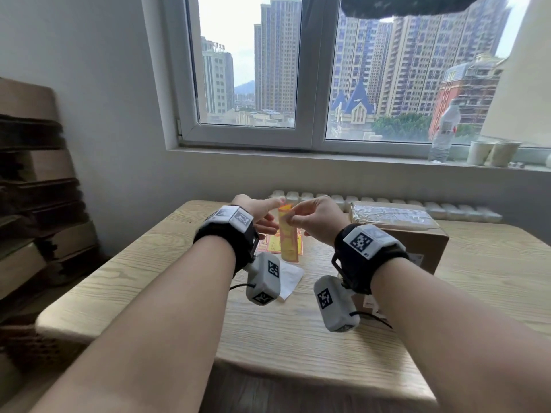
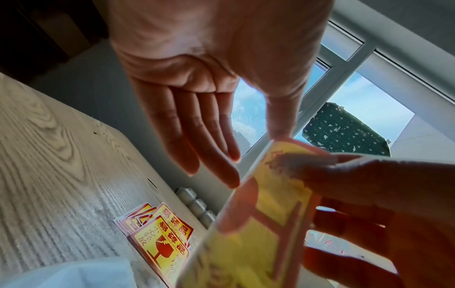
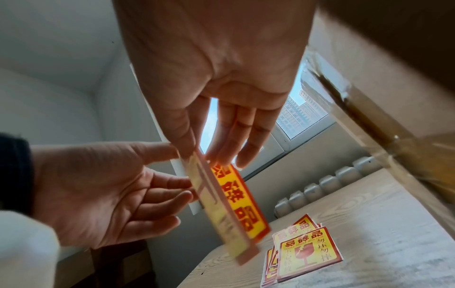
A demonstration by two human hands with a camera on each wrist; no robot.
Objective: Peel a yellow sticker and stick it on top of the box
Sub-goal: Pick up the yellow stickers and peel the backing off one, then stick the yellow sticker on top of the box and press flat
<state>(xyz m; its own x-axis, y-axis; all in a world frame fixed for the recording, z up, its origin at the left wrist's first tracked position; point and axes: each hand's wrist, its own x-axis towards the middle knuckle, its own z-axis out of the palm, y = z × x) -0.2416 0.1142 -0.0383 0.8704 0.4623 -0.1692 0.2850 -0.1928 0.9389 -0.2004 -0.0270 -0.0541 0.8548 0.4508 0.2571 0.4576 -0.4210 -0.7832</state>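
Above the wooden table (image 1: 298,338) both hands hold one yellow and red sticker (image 1: 287,242) upright. My right hand (image 1: 293,217) pinches its top edge between thumb and fingers, and the sticker (image 3: 236,198) curls away from a white backing sheet (image 3: 177,167). My left hand (image 1: 275,210) has thumb and forefinger at that backing, the other fingers (image 2: 187,148) straight. From the left wrist the sticker (image 2: 278,194) shows from behind, with right fingers (image 2: 344,175) over it. The brown cardboard box (image 1: 417,236), taped on top, stands on the table right of my hands.
A stack of like stickers (image 1: 272,244) lies flat under the hands. A white sheet (image 1: 290,278) lies nearer to me. Behind the table are a radiator (image 1: 387,204) and a sill with a bottle (image 1: 444,135) and cups (image 1: 492,152). Flat cardboard (image 1: 35,204) is piled at the left.
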